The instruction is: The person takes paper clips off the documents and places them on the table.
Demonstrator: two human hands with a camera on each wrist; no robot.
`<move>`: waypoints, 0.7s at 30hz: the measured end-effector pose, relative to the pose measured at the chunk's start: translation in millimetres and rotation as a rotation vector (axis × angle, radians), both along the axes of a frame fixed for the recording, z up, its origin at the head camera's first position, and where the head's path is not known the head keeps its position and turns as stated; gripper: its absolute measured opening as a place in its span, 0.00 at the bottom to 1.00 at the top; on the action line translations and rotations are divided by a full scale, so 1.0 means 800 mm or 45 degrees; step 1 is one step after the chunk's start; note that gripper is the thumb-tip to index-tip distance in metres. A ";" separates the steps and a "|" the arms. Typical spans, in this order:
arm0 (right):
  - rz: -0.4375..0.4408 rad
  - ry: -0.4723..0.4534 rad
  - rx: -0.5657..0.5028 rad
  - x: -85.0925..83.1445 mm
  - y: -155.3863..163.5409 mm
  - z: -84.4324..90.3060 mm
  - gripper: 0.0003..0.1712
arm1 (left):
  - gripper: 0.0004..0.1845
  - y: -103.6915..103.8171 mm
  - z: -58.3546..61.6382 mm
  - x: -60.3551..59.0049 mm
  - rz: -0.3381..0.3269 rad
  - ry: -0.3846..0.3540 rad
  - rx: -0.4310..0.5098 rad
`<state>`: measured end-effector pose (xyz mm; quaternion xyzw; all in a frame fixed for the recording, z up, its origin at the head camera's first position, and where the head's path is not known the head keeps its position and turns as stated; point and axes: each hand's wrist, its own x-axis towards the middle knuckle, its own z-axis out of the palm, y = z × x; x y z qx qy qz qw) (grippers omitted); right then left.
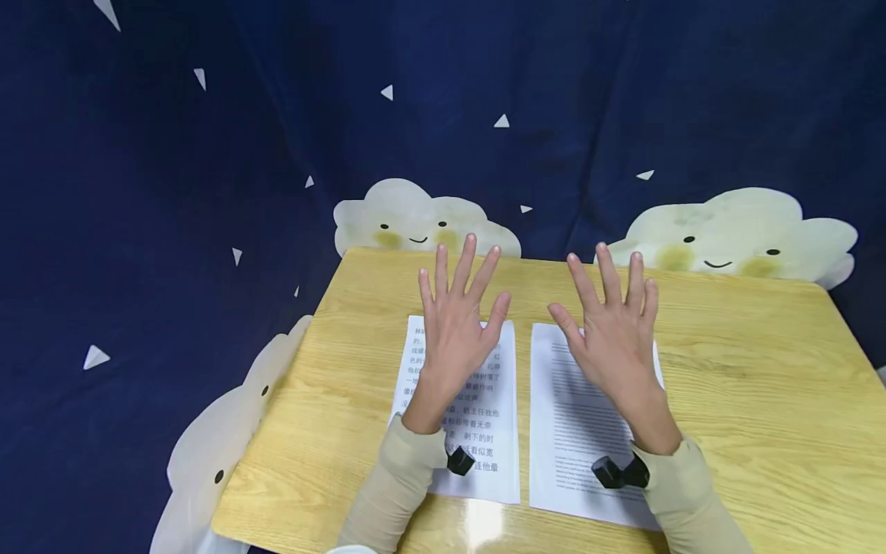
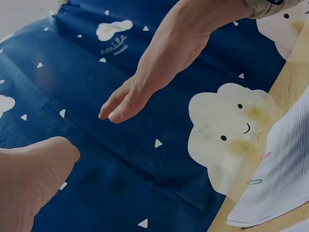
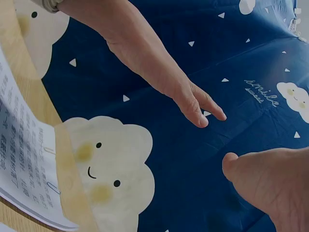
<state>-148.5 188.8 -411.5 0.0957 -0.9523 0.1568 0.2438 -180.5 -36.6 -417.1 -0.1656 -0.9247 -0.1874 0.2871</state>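
Left of the smooth, wood-grained bench's (image 1: pixel 761 385) middle lie rectangular large-print sheets (image 1: pixel 484 423); above the bench, the left hand (image 1: pixel 453 335) has a wide, empty grip. At the bench's middle lie small-print sheets (image 1: pixel 574 431); the right hand (image 1: pixel 616 346) likewise spreads wide, empty. A careless swipe could crease or slide this thin paper.

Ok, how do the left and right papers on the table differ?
The left paper carries large Chinese characters; the right paper has small, dense lines of print. The left paper's near edge sits higher in the head view than the right paper's. Both are white, lie on the table and bear paper clips.
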 end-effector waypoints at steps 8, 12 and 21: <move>-0.036 -0.037 -0.011 0.005 0.009 0.001 0.43 | 0.34 -0.011 -0.005 -0.005 -0.034 -0.029 -0.057; -0.032 -0.074 -0.018 0.007 0.007 0.000 0.43 | 0.33 -0.033 -0.021 -0.005 -0.041 -0.064 -0.023; -0.003 -0.095 -0.010 0.003 0.004 0.000 0.45 | 0.34 -0.096 -0.061 -0.024 -0.032 -0.195 0.137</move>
